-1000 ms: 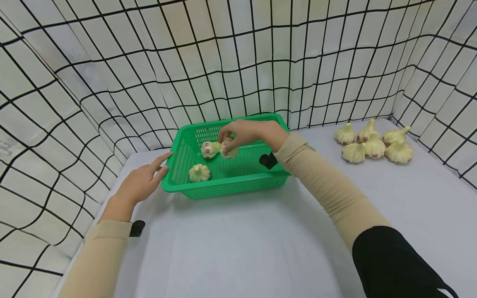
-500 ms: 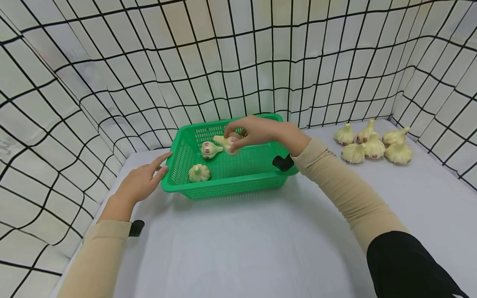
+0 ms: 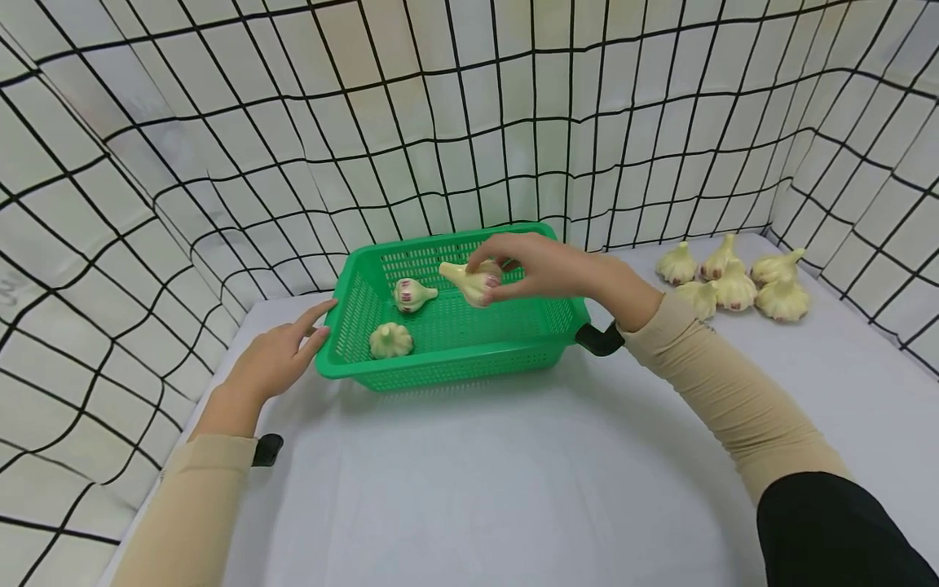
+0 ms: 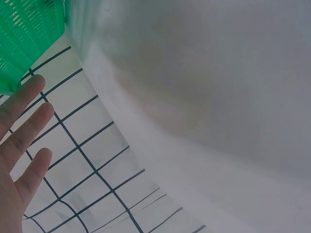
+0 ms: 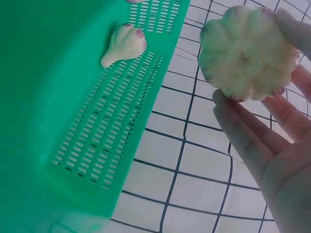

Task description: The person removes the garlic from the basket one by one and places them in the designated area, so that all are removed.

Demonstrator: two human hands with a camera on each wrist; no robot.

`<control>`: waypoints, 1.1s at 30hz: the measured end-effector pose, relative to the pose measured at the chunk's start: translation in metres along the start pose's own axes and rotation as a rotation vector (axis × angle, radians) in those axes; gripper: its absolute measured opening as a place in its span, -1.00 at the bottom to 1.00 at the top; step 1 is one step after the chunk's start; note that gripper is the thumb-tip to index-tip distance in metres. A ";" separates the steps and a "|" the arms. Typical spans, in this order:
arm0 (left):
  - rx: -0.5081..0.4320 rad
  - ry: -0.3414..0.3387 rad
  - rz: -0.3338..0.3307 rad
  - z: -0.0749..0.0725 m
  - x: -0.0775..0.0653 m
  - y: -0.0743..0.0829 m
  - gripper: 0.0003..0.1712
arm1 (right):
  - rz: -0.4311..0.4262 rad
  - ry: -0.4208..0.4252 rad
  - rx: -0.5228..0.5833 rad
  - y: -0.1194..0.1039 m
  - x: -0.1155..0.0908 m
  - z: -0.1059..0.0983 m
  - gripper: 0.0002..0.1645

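My right hand [image 3: 550, 265] pinches a garlic bulb [image 3: 469, 285] between fingers and thumb above the green basket [image 3: 455, 360]; the bulb's stem points left. Its ribbed base shows in the right wrist view, where the held garlic bulb [image 5: 247, 58] faces the camera. Inside the basket, at its left part, lie two more garlic bulbs: one on its side [image 3: 412, 295], the other stem-up [image 3: 390, 340]. My left hand [image 3: 275, 359] touches the basket's left rim with fairly straight fingers. The left wrist view shows that hand [image 4: 22, 150] against the basket's corner [image 4: 29, 39].
A cluster of several garlic bulbs [image 3: 736, 287] sits on the white table [image 3: 469, 481] at the far right. White walls with black grid netting [image 3: 513, 122] enclose the back and both sides, close behind the basket.
My right hand has drawn the garlic bulb away from the bulb beside it, moving right within the basket area. The left hand, the basket and the other bulbs stay where they were.
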State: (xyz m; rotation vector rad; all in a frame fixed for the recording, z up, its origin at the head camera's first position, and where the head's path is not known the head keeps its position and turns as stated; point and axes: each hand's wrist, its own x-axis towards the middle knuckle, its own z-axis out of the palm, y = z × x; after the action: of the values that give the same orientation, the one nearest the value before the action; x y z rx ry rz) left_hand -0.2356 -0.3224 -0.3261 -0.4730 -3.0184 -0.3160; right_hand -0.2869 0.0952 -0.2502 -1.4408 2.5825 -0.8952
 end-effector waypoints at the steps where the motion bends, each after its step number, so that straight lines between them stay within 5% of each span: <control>1: 0.001 0.001 0.000 0.000 0.000 0.000 -0.30 | -0.016 0.011 -0.001 0.001 -0.004 0.000 -0.56; 7: 0.006 -0.001 0.000 0.001 0.001 0.000 -0.30 | -0.080 0.110 -0.019 0.010 -0.029 0.001 -0.55; 24: 0.007 -0.004 -0.006 0.000 0.001 0.000 -0.29 | -0.096 0.457 -0.017 0.041 -0.099 0.005 -0.44; 33: 0.008 -0.003 -0.004 0.000 0.000 0.001 -0.29 | -0.033 0.432 -0.083 0.058 -0.138 0.004 -0.41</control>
State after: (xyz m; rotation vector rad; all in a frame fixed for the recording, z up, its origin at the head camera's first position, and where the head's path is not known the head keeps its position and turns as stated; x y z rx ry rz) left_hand -0.2356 -0.3212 -0.3255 -0.4677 -3.0231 -0.3040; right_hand -0.2515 0.2260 -0.3144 -1.4494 2.9338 -1.2387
